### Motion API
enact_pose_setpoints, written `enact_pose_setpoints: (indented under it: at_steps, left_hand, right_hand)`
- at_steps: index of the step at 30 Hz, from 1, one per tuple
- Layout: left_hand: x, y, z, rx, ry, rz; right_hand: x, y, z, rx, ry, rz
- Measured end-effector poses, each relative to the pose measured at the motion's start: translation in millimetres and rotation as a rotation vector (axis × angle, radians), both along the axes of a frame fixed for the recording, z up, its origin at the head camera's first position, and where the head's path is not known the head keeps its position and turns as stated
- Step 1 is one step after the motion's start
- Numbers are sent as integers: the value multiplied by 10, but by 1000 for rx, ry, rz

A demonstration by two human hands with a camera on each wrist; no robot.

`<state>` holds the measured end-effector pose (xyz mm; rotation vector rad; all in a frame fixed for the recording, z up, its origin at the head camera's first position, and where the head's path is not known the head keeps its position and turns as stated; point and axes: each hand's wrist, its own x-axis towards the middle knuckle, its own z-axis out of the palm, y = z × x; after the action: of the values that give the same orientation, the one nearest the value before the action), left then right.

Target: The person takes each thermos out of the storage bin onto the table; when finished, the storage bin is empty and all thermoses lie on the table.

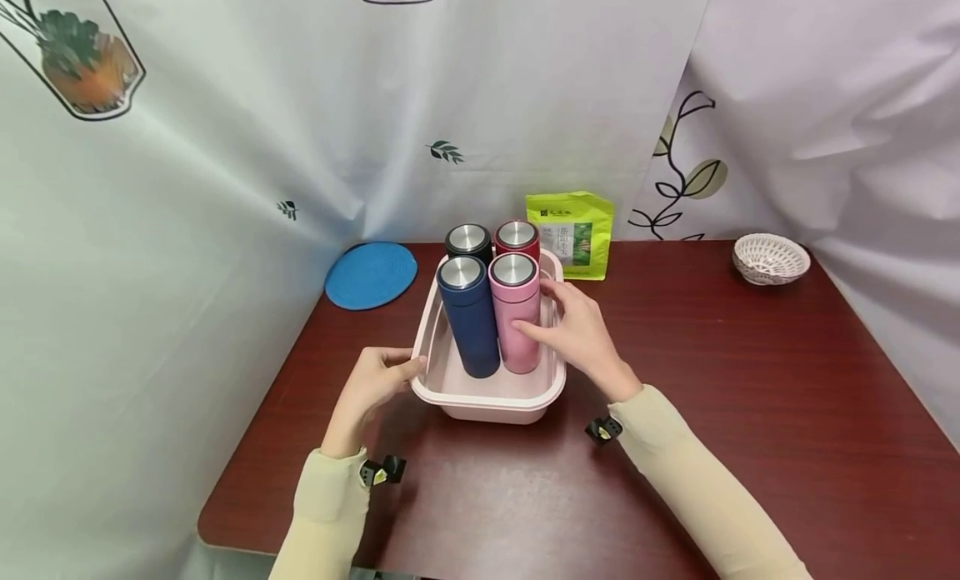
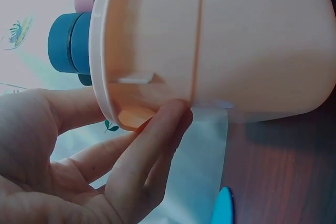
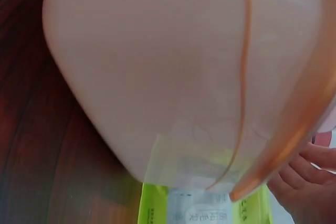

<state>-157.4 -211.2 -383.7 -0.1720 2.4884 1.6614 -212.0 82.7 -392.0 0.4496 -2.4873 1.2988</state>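
A pale pink plastic basin [image 1: 495, 403] stands on the table with several upright thermos flasks inside. The blue thermos [image 1: 471, 322] and the pink thermos [image 1: 517, 326] are in front; a black thermos [image 1: 468, 238] and a red thermos [image 1: 519, 235] are behind them. My left hand [image 1: 377, 383] pinches the basin's left rim, thumb on top; in the left wrist view its fingers lie against the outer wall. My right hand [image 1: 581, 334] reaches over the right rim and grips the pink thermos, thumb across its front. The right wrist view shows mostly the basin's outside wall.
A blue round mat [image 1: 371, 276] lies at the back left of the dark red table [image 1: 720, 380]. Behind the basin stands a green pouch [image 1: 592, 230] against the curtain. A white woven basket [image 1: 771, 259] sits at the back right.
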Motion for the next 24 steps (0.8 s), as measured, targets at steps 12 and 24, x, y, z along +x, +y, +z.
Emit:
enact_pose_setpoints:
  at_steps: [12,24]
  left_hand:
    - [24,-3,-9,9,4,-6]
    - [13,7,3,-16,10,1]
  right_hand:
    - [2,-164,37,31,-54,-26]
    - [17,-172,29,-6,3,-69]
